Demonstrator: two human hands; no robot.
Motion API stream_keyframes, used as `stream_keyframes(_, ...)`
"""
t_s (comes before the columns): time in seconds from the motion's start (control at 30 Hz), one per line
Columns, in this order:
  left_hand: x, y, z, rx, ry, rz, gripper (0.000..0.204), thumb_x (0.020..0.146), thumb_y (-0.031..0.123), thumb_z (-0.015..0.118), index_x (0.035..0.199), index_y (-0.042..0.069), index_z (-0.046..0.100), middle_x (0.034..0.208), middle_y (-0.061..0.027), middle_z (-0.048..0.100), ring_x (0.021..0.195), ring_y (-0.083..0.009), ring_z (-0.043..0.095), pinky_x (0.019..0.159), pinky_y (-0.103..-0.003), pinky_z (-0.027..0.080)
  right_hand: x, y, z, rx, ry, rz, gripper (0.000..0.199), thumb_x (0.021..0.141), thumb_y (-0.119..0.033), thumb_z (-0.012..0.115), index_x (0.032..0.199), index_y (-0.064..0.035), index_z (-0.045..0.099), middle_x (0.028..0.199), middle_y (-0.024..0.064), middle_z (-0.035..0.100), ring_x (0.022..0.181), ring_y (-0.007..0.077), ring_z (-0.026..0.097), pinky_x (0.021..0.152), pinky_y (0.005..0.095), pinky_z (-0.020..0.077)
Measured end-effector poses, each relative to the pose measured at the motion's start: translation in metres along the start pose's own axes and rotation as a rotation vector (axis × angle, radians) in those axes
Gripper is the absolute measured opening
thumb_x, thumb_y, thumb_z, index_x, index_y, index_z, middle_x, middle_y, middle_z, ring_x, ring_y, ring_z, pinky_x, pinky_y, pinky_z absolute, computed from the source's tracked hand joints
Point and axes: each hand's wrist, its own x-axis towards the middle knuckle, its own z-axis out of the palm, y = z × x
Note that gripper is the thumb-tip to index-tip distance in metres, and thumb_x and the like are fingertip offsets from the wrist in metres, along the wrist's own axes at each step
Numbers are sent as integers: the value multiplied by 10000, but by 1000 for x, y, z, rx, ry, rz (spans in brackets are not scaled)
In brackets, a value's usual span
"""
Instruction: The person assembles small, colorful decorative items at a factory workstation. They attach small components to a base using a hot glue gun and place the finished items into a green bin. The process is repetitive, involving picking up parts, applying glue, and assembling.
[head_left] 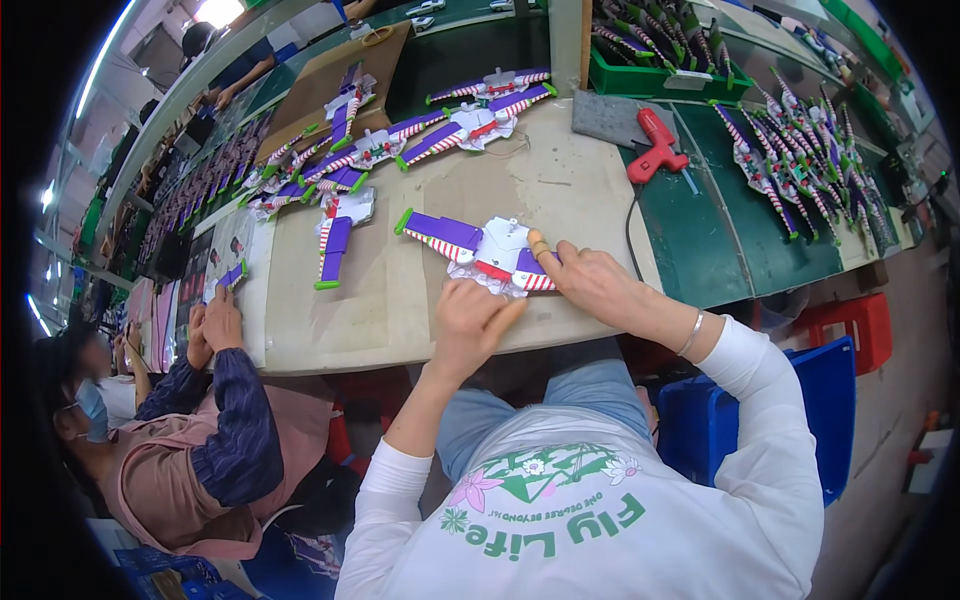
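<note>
Toy wings [470, 245] lengthwise left-right, crosswise

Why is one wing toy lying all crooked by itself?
The purple and striped wing piece lies turned on end, apart from the row of wing toys behind it. Nothing looks broken or spilled. Both hands, left and right, press on another wing toy.

A red glue gun [655, 145] lies on the green mat [740, 230], with its black cord [630, 225] running down the table. Next to it sits a grey pad [605, 118]. More purple and striped toy wings [400, 140] lie in a row farther back. A green bin [660, 75] holds more toy parts. A blue crate [720, 420] stands near a red stool [850, 325]. Another person [190, 440] sits on the left.
</note>
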Motion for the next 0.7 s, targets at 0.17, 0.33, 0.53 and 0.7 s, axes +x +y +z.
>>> stream_keyframes(0.17,8,-4,9,-697,157,-844,199,912,153,688,794,-5,663,707,23,611,636,-34,496,570,-228,382,6,-2,-9,30,-150,-3,585,854,-37,506,1417,60,382,939,152,590,728,270,639,653,335,533)
stream_keyframes(0.33,-11,-2,3,-214,99,-242,189,781,125,787,809,4,644,972,-76,663,867,-209,601,745,-321,470,10,-10,-14,192,247,-94,710,778,-71,632,1437,15,383,1033,91,639,1025,249,547,849,385,420)
stream_keyframes(0.53,-32,20,-5,-79,125,-241,441,713,179,839,1036,24,580,1291,-127,559,1064,-300,545,950,-421,401,23,-23,-11,971,-37,26,680,784,-117,724,1402,-7,460,748,18,618,709,137,537,718,318,384)
stream_keyframes(0.7,-64,17,8,5,43,-383,425,676,202,868,970,54,599,1320,-125,544,1124,-275,510,973,-396,375,26,-23,16,1440,-9,387,628,832,-170,752,1397,-58,503,647,-34,545,619,43,451,582,225,363)
